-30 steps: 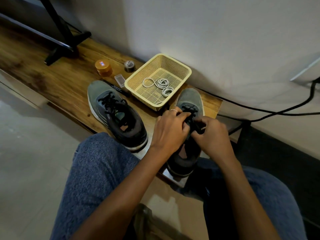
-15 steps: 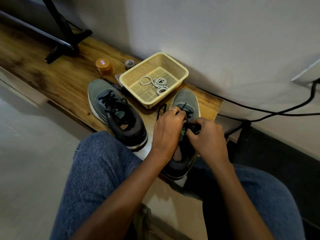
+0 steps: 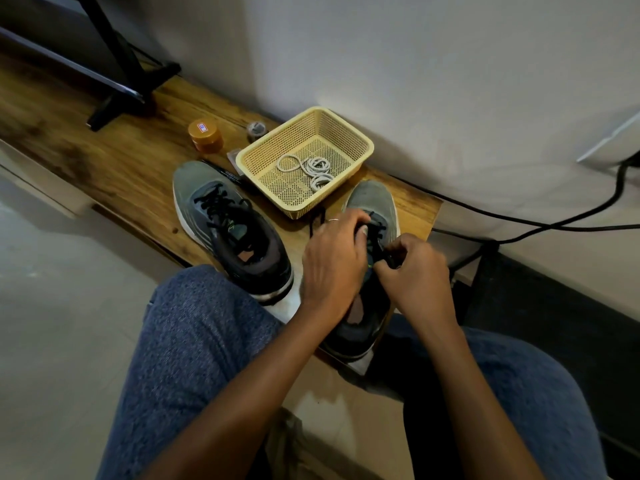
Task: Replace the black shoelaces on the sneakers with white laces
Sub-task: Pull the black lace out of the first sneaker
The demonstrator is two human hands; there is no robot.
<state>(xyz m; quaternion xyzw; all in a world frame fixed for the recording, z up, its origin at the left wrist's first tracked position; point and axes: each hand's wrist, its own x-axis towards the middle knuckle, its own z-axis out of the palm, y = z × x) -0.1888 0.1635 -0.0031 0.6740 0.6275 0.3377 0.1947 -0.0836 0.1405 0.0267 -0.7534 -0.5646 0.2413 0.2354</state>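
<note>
We are bending both forearms inward over the right sneaker (image 3: 372,209), which is sitting at the 3 o'clock end of the wooden bench (image 3: 114,161). Our left hand (image 3: 334,258) is curling its fingers over the shoe's tongue, gripping the black lace (image 3: 375,237). Our right hand (image 3: 414,271) is pinching that same lace at the shoe's 3 o'clock side. The left sneaker (image 3: 225,226) is lying at 9 o'clock of our hands, fully laced. The white laces (image 3: 313,169) are lying coiled inside the yellow basket (image 3: 356,140) at 12 o'clock.
</note>
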